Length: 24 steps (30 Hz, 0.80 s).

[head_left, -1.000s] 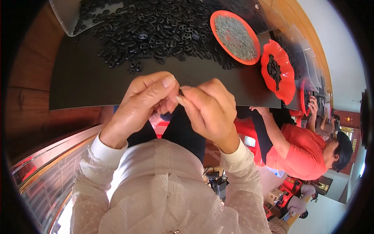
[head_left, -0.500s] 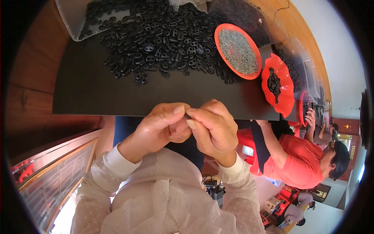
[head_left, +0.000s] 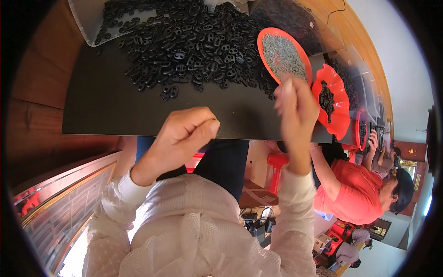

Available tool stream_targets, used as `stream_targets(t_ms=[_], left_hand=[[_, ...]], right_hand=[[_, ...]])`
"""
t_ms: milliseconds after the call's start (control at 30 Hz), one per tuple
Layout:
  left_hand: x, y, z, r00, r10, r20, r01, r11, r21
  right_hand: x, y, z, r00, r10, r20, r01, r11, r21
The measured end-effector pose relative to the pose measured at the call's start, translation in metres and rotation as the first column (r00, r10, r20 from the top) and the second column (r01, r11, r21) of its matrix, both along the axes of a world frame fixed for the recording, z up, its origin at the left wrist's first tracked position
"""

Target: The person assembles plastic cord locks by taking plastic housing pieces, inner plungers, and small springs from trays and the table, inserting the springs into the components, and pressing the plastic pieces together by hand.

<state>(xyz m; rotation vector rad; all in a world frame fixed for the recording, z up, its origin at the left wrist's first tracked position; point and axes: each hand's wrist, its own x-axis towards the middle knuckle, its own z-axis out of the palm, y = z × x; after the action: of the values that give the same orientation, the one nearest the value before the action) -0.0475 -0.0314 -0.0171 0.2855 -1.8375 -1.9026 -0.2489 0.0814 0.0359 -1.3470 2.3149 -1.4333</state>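
My left hand [head_left: 184, 131] is closed above the near edge of the table, thumb against curled fingers. Whatever it may hold is hidden. My right hand [head_left: 299, 111], smeared by motion, hovers at the near rim of an orange-red plate [head_left: 261, 50] heaped with small silvery pieces that look like springs. Its fingertips are too blurred to show whether they grip anything. A big pile of black plastic pieces [head_left: 184, 60], many with two round holes, covers the far part of the dark table [head_left: 110, 108].
A wavy-rimmed red dish [head_left: 340, 99] of small black parts stands right of the plate. Clear plastic bins [head_left: 83, 27] line the back and right. A person in a red shirt [head_left: 353, 189] sits at the right, a hand by another red dish [head_left: 360, 121].
My hands, together at the fingertips before, have come apart. The right moved away right and up to the plate; the left stayed near the table edge and closed more.
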Motion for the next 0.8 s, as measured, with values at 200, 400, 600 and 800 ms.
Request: stream_targets(t_ms=[200,400,600,800], left_hand=[[-0.016,-0.004,0.002,0.999,0.046,0.028,-0.043,0.996,-0.076],[-0.015,-0.007,-0.005,0.999,0.019,0.035,-0.016,0.996,-0.083],[-0.016,-0.010,-0.010,1.000,0.028,-0.005,-0.029,0.998,-0.056],[-0.015,-0.008,-0.012,0.998,0.064,-0.026,-0.063,0.997,0.042]], right_hand=[[-0.113,-0.042,-0.015,0.843,0.171,-0.511,-0.050,0.969,0.242],[-0.132,-0.063,-0.027,0.853,0.307,-0.423,-0.008,0.816,0.578],[-0.129,-0.059,-0.021,0.911,0.207,-0.357,-0.031,0.897,0.440],[-0.113,-0.049,-0.013,0.945,0.124,-0.304,0.015,0.908,0.418]])
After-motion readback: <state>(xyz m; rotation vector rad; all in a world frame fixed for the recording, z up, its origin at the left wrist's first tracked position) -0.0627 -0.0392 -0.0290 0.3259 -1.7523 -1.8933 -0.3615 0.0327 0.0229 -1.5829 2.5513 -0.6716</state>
